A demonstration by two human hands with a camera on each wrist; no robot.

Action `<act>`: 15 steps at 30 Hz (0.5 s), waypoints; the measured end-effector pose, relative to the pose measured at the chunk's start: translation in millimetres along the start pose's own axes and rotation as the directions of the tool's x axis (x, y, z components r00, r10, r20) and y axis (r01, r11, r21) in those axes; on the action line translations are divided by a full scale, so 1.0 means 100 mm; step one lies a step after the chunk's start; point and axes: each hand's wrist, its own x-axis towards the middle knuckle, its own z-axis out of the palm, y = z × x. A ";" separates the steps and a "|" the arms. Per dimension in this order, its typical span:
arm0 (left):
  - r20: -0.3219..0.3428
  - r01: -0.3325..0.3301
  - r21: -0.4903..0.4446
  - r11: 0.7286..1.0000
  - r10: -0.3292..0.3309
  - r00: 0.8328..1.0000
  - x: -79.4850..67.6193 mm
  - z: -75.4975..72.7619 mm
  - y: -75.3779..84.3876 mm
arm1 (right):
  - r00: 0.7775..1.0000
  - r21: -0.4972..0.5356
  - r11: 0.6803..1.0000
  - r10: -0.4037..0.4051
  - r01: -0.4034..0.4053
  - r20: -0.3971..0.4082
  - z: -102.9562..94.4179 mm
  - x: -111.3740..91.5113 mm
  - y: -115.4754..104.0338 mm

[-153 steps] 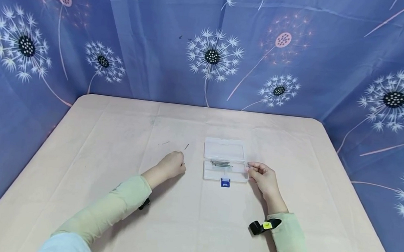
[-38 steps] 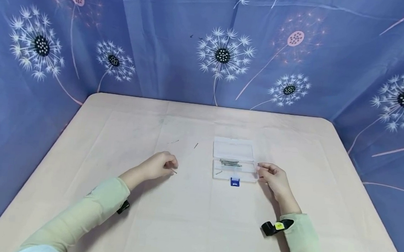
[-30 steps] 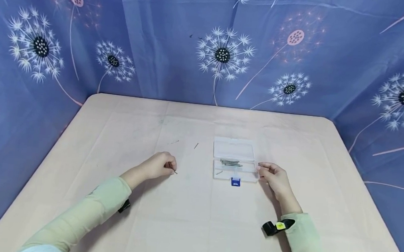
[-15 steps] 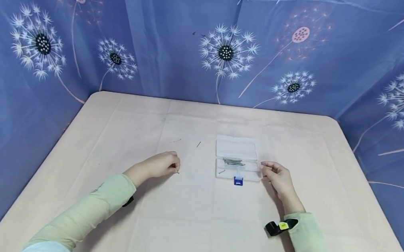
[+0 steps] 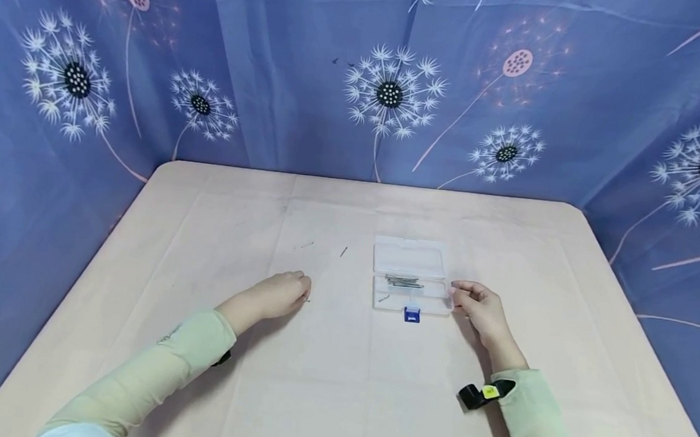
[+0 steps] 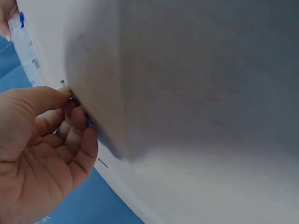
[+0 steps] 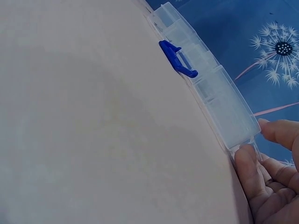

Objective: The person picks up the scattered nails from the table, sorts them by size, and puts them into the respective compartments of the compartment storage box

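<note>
My left hand (image 5: pixel 274 294) is low over the table, left of the box. Its thumb and fingertip pinch a thin nail (image 6: pixel 62 83), with the head end showing and the rest covered by the fingers. The clear plastic box (image 5: pixel 380 304) lies with its lid (image 5: pixel 410 257) folded back and its blue latch (image 5: pixel 412 315) toward me. Several long nails (image 5: pixel 403 281) lie in the rear compartment, and a small nail (image 5: pixel 384 298) in the front one. My right hand (image 5: pixel 484 315) grips the box's right end between thumb and fingers.
Behind my left hand, a dark nail (image 5: pixel 343 251) and a fainter thin nail (image 5: pixel 307 244) lie on the pale tablecloth (image 5: pixel 309 395). A blue dandelion-print curtain (image 5: pixel 286 88) surrounds the table's back and sides.
A small nail has appeared in the box's front compartment since the oldest frame. My left hand has turned slightly palm-down with its nail. My right hand keeps its hold on the box.
</note>
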 end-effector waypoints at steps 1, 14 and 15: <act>-0.009 -0.006 0.010 1.000 0.006 1.000 0.00 0.00 0.01 | 1.000 0.002 1.000 -0.003 0.003 -0.003 -0.01 0.00 0.00; -0.087 -0.050 -0.100 0.994 0.042 0.995 -0.01 0.05 -0.06 | 1.000 0.030 1.000 0.002 -0.002 0.010 -0.01 0.00 0.01; -0.096 -0.050 -0.120 0.991 0.039 0.995 0.00 0.05 -0.06 | 1.000 0.027 1.000 0.004 -0.004 0.011 -0.02 0.00 0.01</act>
